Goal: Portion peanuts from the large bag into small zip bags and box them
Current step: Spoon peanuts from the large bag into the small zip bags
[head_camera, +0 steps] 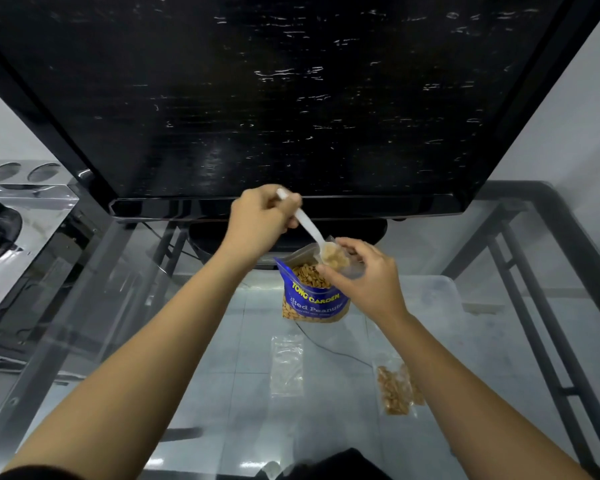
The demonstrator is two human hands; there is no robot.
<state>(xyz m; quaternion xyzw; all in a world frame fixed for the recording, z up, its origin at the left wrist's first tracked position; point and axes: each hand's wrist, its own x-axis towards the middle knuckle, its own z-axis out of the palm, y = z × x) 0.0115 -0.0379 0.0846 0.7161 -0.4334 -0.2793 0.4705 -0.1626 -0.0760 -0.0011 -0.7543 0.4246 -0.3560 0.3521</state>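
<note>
A blue peanut bag (314,299) stands open on the glass table, with peanuts showing at its mouth. My left hand (258,221) grips the handle of a white plastic spoon (309,225). The spoon's bowl carries peanuts and sits at the mouth of a small clear zip bag (352,268). My right hand (364,275) pinches that zip bag just above the peanut bag. An empty clear zip bag (286,365) lies flat nearer to me. A zip bag filled with peanuts (395,389) lies to its right.
A large black screen (291,98) stands at the back of the glass table (187,375), its base behind the peanut bag. A translucent plastic box (426,296) sits at the right. Black metal frame bars (534,341) run under the glass. A metal appliance (14,220) stands left.
</note>
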